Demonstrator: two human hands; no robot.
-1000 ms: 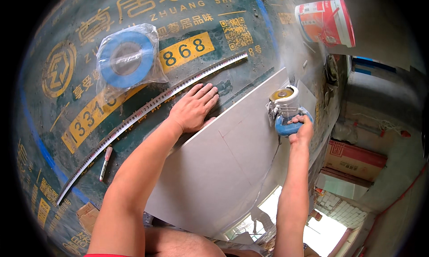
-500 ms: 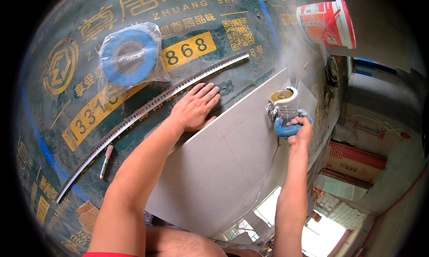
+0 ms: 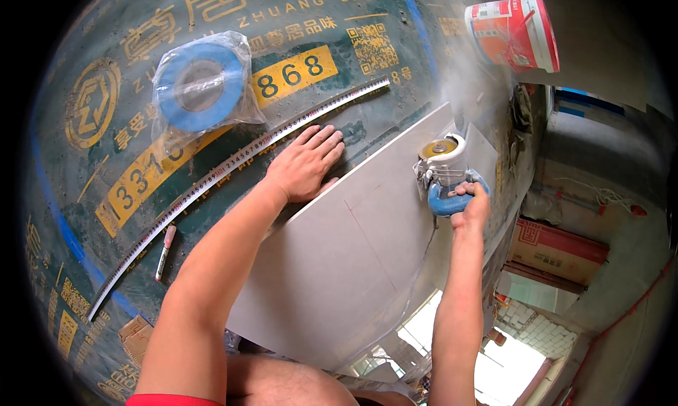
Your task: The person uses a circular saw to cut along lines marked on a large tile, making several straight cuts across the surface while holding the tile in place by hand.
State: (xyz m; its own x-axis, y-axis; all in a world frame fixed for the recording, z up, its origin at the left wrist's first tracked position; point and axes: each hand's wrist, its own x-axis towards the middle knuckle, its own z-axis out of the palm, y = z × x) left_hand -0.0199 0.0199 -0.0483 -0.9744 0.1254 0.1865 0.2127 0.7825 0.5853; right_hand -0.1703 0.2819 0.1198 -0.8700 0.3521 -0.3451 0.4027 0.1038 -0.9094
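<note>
A large grey tile (image 3: 332, 279) with a thin red marked line lies on the printed green covering (image 3: 85, 194). My right hand (image 3: 467, 207) grips the blue handle of a power cutter (image 3: 445, 167) with a yellowish disc, resting on the tile near its far right part; pale dust rises beyond it. My left hand (image 3: 304, 162) lies flat, fingers apart, at the tile's upper left edge. Above it a metal ruler (image 3: 212, 180) stretches diagonally, with a bagged blue roll of tape (image 3: 182, 88) farther up and a marker (image 3: 165, 254) below the ruler at left.
A red and white bucket (image 3: 508, 35) stands at the upper right. A cord (image 3: 417, 279) runs down from the cutter. Cardboard (image 3: 134, 335) lies at the lower left. On the right are a red box (image 3: 554, 254), coiled pale wire (image 3: 611, 197) and a bright opening.
The cutter in my right hand has shifted slightly left in the view, along with most of the scene. The dust cloud beyond it has grown. My left hand stays beside the tile's edge.
</note>
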